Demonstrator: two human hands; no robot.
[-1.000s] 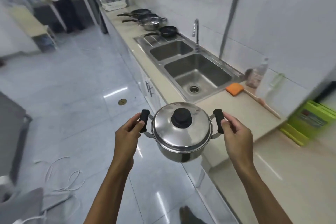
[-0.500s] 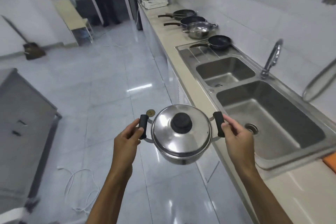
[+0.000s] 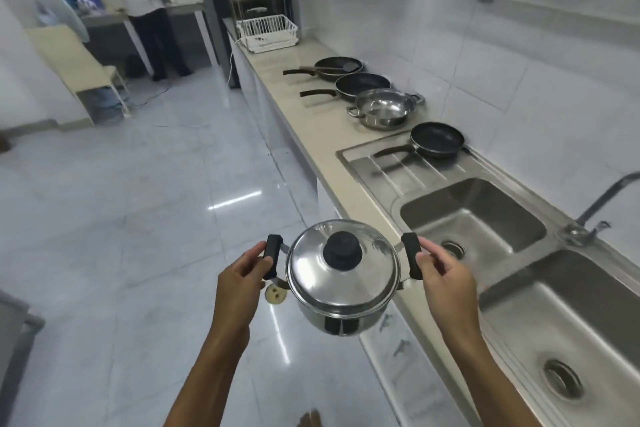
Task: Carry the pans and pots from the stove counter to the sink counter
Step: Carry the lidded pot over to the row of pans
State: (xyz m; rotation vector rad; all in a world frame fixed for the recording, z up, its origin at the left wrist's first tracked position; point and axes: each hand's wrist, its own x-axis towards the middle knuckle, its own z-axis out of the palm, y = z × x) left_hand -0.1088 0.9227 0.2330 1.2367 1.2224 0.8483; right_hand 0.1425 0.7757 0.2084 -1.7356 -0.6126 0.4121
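Note:
I carry a lidded steel pot [image 3: 343, 282] with a black knob in front of me, above the floor beside the counter edge. My left hand [image 3: 240, 282] grips its left black handle and my right hand [image 3: 441, 282] grips the right one. Farther along the beige counter [image 3: 311, 121] lie two black frying pans [image 3: 341, 66] [image 3: 362, 85], the far one with a spatula in it, and an open steel pot [image 3: 382, 108]. A small black pan [image 3: 437, 139] rests on the sink's ribbed drainboard [image 3: 391, 166].
A double steel sink [image 3: 485, 243] with a tap [image 3: 602, 201] runs along the right. White wire baskets [image 3: 266, 33] stand at the counter's far end. A person [image 3: 142, 3] stands at a table at the back left. Glossy tiled floor [image 3: 121, 218] opens to the left.
My view has travelled along the counter past the sink toward the pans, which now appear closer. The pot stays held by both handles in front of me.

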